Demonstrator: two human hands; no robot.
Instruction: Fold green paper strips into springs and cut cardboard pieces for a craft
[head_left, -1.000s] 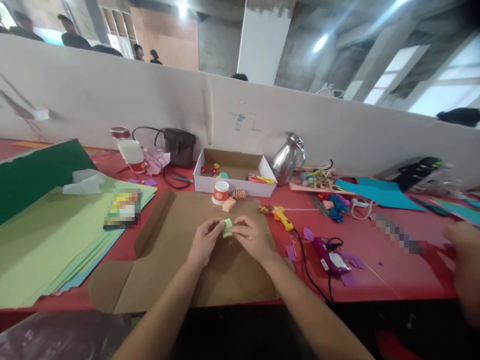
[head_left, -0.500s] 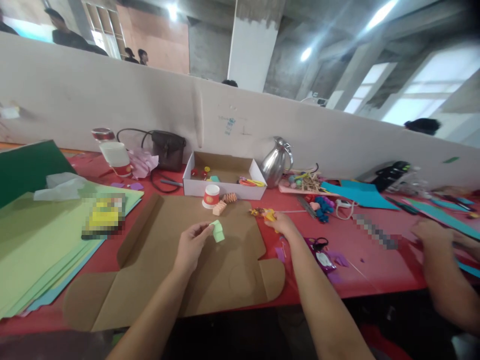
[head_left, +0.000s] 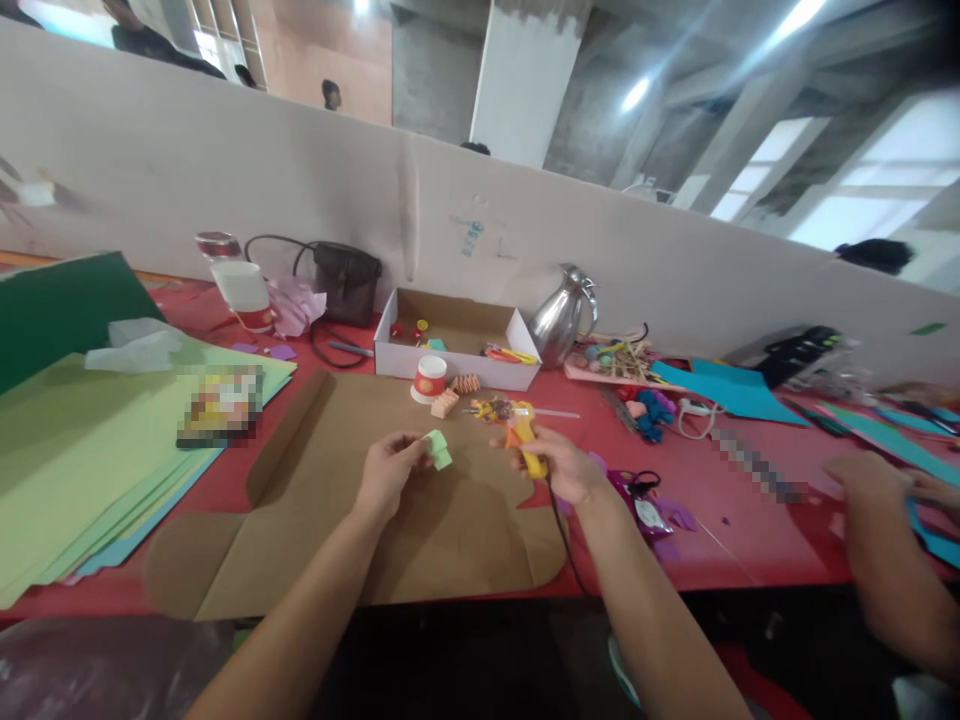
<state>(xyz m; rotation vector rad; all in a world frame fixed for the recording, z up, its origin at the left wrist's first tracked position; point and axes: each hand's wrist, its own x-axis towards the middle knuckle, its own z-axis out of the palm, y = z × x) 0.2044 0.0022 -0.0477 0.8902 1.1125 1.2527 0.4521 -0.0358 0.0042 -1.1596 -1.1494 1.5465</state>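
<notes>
In the head view, the left hand (head_left: 386, 472) pinches a small folded piece of light-green paper (head_left: 438, 450) between thumb and fingers, out over the unfolded brown cardboard (head_left: 330, 545). The right hand (head_left: 571, 468) is wrapped round the handle of a yellow hot-glue gun (head_left: 534, 460) (its trigger is orange), just right of the paper and apart from it. The gun's nozzle end points left, toward the middle of the table; a clear glue stick (head_left: 559, 413) shows out behind the gun, and a black power cord (head_left: 564, 540) runs down from the handle toward the table's near edge.

Just beyond the hands stands a red-and-white paper cup (head_left: 430, 380), with two accordion-folded orange paper strips near it, one in front (head_left: 445, 403) and one to its right (head_left: 466, 383). Behind them sits an open white box (head_left: 456, 370) holding small coloured pieces, and to its right a steel jug (head_left: 559, 320). A stack of pale-green paper sheets (head_left: 67, 450) lies left of the cardboard. At the far right, a co-worker's blurred hand (head_left: 870, 475) is over the red table (head_left: 720, 545); I cannot tell what it grips.
</notes>
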